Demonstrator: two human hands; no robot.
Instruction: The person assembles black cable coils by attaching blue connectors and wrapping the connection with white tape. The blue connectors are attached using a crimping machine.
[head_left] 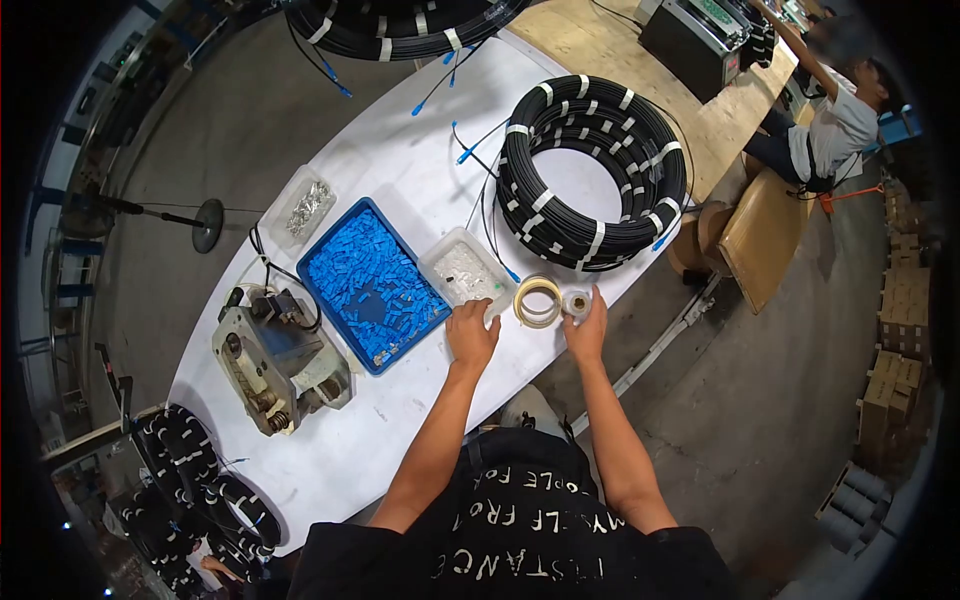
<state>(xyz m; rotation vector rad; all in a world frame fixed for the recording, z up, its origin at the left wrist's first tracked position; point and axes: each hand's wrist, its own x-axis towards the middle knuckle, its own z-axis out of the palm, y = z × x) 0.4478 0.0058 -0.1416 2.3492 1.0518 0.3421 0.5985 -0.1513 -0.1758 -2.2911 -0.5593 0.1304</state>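
White-topped bench (400,150) runs diagonally over a grey concrete floor (790,380), with cartons (905,300) stacked at the far right and a seated person (840,125) in a light shirt at the upper right, one arm raised. Both hands work near the bench's closer edge. The right hand (588,325) has its grip closed around a small round container (576,304), thumb on one side and fingers on the other. The left hand (473,337) is at the near corner of a clear tray (436,268) of small pale pieces, fingers curled; whether they grip its rim cannot be told. Between the hands, just beside the container, lie tape rolls (538,302). Left of the clear tray is a blue tray (375,303) of loose blue connectors, and beyond that a metal hand press (270,372). Another clear box (290,190), holding silvery parts, sits behind the press. Behind the tape rolls stands a stack of black cable coils (545,200) bound with white bands, blue-tipped ends trailing onto the bench.
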